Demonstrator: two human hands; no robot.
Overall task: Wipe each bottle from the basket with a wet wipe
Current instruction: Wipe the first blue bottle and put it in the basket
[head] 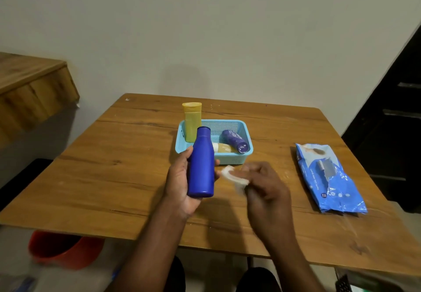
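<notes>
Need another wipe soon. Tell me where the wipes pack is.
In the head view the wipes pack lies flat on the table's right side, right of the basket and beyond the right hand.

Looks like I'm at home, plain room, not a lab/shop. Evidence: small wood-grain laminate table (95, 177) vs bare off-white painted wall (205, 29), wooden shelf/ledge (29, 86) on left, dark door (396, 120) on right, red plastic bucket (61, 249) on floor.
</notes>
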